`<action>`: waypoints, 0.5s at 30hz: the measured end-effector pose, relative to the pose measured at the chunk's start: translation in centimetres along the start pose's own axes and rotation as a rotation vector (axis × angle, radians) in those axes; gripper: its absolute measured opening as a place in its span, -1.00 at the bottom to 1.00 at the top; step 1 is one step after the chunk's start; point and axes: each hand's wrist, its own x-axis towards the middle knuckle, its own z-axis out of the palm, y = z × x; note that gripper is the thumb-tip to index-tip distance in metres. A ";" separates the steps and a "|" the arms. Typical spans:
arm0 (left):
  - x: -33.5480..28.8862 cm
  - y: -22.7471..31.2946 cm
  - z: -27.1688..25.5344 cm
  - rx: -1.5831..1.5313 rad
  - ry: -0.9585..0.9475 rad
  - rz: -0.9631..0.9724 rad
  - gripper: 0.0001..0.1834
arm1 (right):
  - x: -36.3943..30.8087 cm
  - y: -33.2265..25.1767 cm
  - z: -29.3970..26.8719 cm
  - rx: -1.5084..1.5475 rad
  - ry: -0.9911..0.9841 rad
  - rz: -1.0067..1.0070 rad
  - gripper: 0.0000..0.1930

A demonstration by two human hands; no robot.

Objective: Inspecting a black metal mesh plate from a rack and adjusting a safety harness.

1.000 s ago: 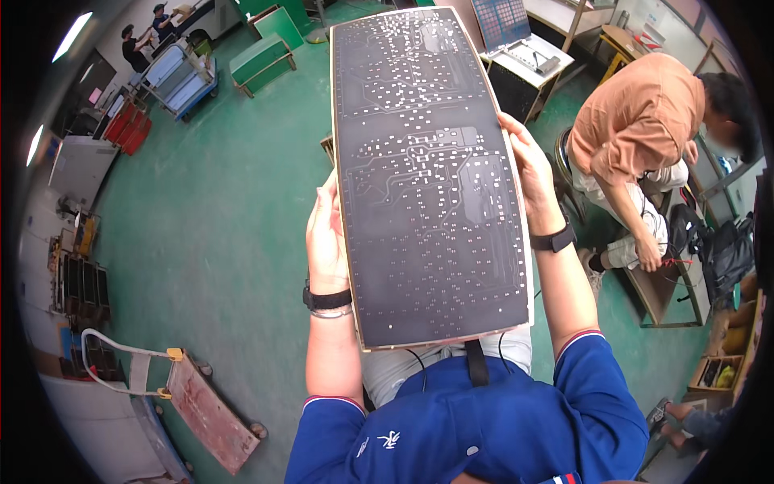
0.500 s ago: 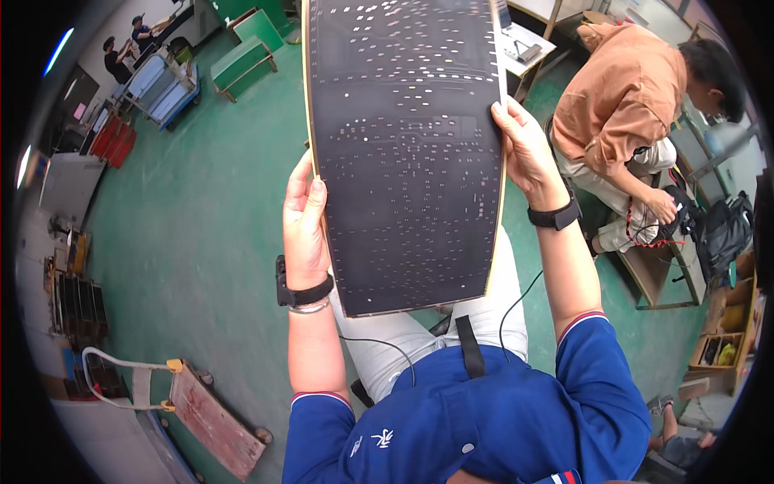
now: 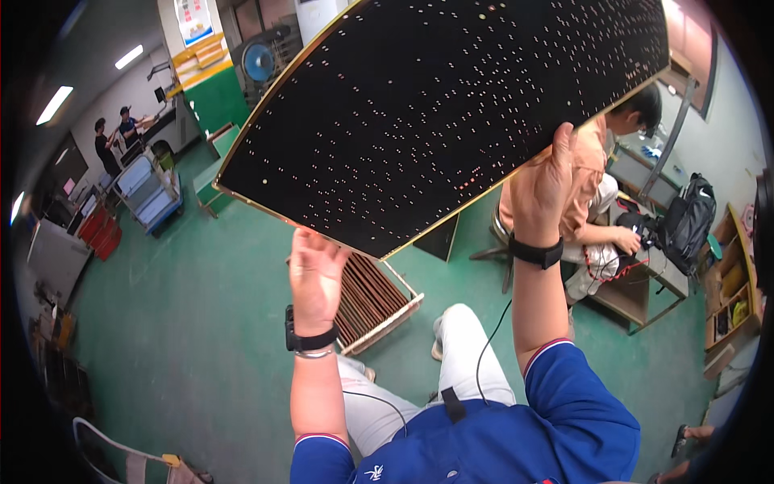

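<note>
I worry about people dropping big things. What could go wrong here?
The black board might slip, since the left hand and right hand meet it near its edges. It might bump the co-worker in orange, who shows just past its edge, though depth is hard to judge. If dropped, it could hit the rack seen below it.

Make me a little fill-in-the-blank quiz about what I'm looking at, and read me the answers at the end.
1. The left hand and the right hand are at the edges of one panel, whose speckled face is ____ in colour.
2. Of the two hands, the slotted rack shows nearer the ____ one.
3. The floor is painted ____.
4. The black backpack is toward the person's ____ side.

Missing words: black; left; green; right.
</note>
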 end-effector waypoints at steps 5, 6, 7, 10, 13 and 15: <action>4.7 2.8 4.3 0.365 0.058 0.165 -0.84 | 1.8 -2.1 3.2 0.006 -0.025 -0.090 -0.76; 5.7 3.5 4.3 0.416 0.057 0.193 -0.84 | 2.3 -2.6 2.9 -0.067 -0.057 -0.037 -0.77; 6.5 3.8 5.1 0.405 0.040 0.215 -0.84 | 2.8 -3.4 2.6 -0.148 -0.087 0.010 -0.77; 7.5 5.4 7.3 0.442 0.027 0.291 -0.86 | 3.0 -4.5 3.0 -0.224 -0.079 -0.025 -0.81; 8.5 5.9 7.4 0.461 -0.002 0.334 -0.86 | 3.0 -5.0 3.0 -0.221 -0.080 -0.060 -0.81; 8.7 6.0 8.1 0.455 0.015 0.353 -0.84 | 3.0 -5.2 3.0 -0.210 -0.076 -0.074 -0.80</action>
